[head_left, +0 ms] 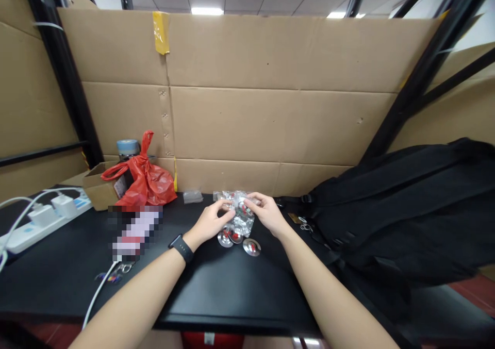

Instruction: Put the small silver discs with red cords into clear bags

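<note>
Crinkled plastic (243, 225), pinched between both hands (212, 221) (267, 215), partly covers shiny discs (225, 239), its contents hard to make out.

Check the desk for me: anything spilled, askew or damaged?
Nothing looks clearly spilled or damaged. Slightly untidy: round, silvery metallic discs with red marks lie loose on the black tabletop, beside the crinkled clear plastic packaging held by the left hand and right hand.
</note>
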The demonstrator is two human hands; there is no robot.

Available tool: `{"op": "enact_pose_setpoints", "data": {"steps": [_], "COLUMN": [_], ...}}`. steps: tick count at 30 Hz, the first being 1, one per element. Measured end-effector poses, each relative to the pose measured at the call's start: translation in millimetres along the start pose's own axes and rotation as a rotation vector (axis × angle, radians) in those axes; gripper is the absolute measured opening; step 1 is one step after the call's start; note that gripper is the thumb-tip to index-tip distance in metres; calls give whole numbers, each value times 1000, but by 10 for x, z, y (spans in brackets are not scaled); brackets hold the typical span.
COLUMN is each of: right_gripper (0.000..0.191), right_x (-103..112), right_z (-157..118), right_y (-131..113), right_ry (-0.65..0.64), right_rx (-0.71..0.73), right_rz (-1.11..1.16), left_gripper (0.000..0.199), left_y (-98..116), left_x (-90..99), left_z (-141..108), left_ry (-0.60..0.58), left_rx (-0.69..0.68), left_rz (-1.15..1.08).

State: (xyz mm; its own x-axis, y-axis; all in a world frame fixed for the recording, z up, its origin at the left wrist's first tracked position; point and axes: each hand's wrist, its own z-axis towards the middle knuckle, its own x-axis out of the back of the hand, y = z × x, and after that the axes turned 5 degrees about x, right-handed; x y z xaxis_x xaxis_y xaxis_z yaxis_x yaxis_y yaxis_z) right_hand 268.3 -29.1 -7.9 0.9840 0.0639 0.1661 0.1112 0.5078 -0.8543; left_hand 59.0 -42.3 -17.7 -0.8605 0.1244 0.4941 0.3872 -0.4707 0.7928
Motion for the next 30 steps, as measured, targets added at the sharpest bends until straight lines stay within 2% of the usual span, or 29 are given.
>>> {"op": "enact_pose_setpoints", "data": {"steps": [3, 8, 15, 19, 22, 25, 27, 30], "right_gripper": [37, 37, 37, 56, 62, 66, 60, 36], "right_x": [-9, -52, -89, -104, -120, -139, -149, -151], "right_z": [2, 0, -4, -12, -11, -4, 0, -2], "right_y": [84, 103, 79, 129, 167, 198, 214, 229], "right_ry": [-43, -86, 56, 16, 53, 91, 94, 36], "right_rx": [-9, -22, -1, -19, -39, -42, -35, -18], "right_rz": [-97, -44, 59, 145, 169, 177, 195, 185], "left_gripper": [26, 24, 20, 25, 22, 20, 31, 39], "left_y": [-4, -43, -24, -82, -102, -55, -5, 38], "left_x": [-45, -52, -39, -51, -47, -20, 2, 16], "left_z": [-34, -31, -26, -9, 3, -7, -26, -51], "left_ry": [-26, -11, 75, 157, 196, 137, 78, 60], "left_rx": [24, 39, 26, 41, 40, -13, -74, -148], "left_rz": [92, 119, 50, -109, -195, -131, -34, 77]}}
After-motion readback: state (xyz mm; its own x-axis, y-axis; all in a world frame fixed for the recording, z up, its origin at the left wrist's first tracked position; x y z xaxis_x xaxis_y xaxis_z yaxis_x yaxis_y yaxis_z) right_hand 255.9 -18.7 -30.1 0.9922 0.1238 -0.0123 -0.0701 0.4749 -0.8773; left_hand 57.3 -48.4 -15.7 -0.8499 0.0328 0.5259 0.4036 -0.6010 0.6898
